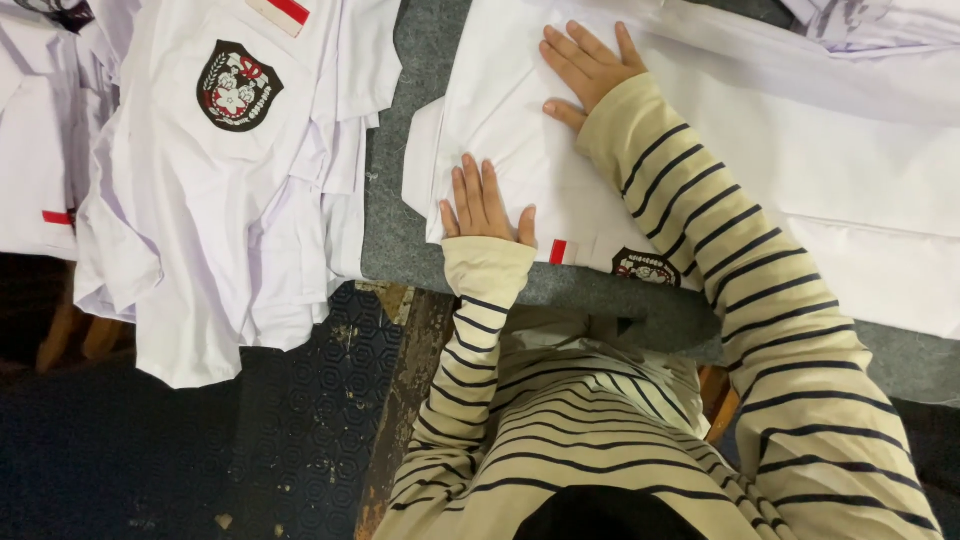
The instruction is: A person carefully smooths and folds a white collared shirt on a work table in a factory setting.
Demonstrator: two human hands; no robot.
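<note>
My left hand (482,204) lies flat, fingers spread, on the near edge of a white shirt (800,150) spread over a grey padded table (400,240). My right hand (586,66) presses flat on the same shirt farther up, by a fold. Beside my left thumb the shirt carries a small red tag (558,251) and a dark round badge (646,267). Both arms wear cream sleeves with dark stripes. Neither hand grips anything.
A pile of white shirts (210,190) hangs over the left side, the top one bearing a dark crest badge (237,86) and a red tag (288,11). More white cloth (880,25) lies at the top right. Dark patterned floor (250,440) shows below.
</note>
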